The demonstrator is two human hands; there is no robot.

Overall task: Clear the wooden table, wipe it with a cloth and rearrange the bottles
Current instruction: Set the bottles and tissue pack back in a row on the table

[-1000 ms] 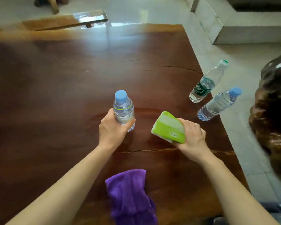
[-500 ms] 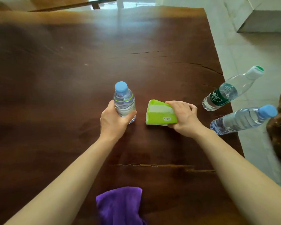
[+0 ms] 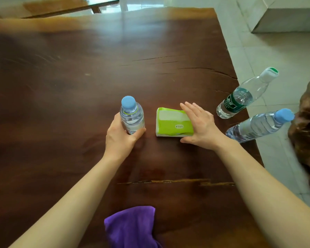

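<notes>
A small blue-capped water bottle (image 3: 132, 115) stands upright mid-table, and my left hand (image 3: 119, 138) is wrapped around its lower part. To its right a green and white tissue pack (image 3: 172, 123) lies flat on the dark wooden table (image 3: 79, 77). My right hand (image 3: 199, 125) rests against the pack's right end with fingers spread, not gripping. Two more bottles stand near the table's right edge: a green-labelled one (image 3: 240, 99) with a white cap and a blue-capped one (image 3: 258, 126). A purple cloth (image 3: 131, 228) lies at the near edge.
The table's right edge runs close behind the two right-hand bottles, with tiled floor (image 3: 276, 56) beyond. A dark glossy carved wooden object (image 3: 308, 133) stands at the far right. A wooden bench (image 3: 70, 6) and a grey plinth (image 3: 284, 17) lie past the far edge.
My right hand set the tissue pack down flat on the table and opened its fingers. My left hand kept hold of the small bottle, which stayed in place.
</notes>
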